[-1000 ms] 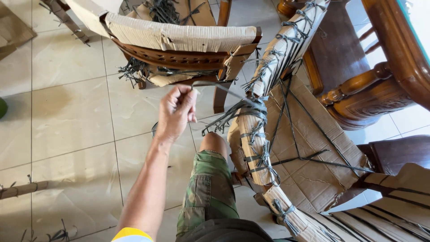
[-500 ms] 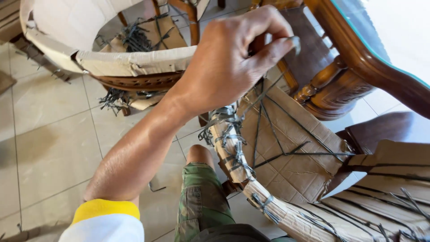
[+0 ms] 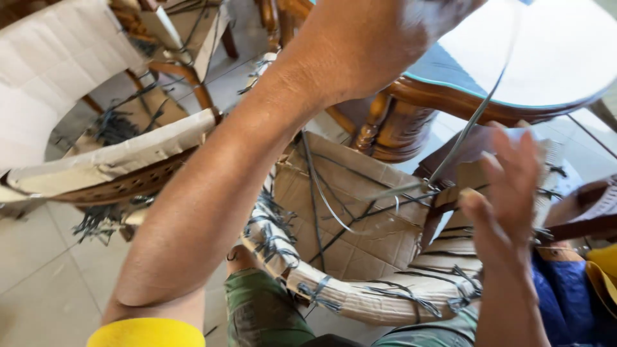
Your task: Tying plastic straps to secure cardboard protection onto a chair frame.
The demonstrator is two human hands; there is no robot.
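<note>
Left hand [image 3: 385, 38] raised, grip unclear; strap [image 3: 472, 122] taut. Right hand [image 3: 508, 193] spread near chair [image 3: 360, 244]. Strap may snap, whip.

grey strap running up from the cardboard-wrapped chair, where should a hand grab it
Grip the grey strap on its taut, free stretch above the chair, pinching its flat faces from the right side. That span hangs clear in the air, beside the open right hand; lower down it is knotted among other straps on the cardboard.
</note>
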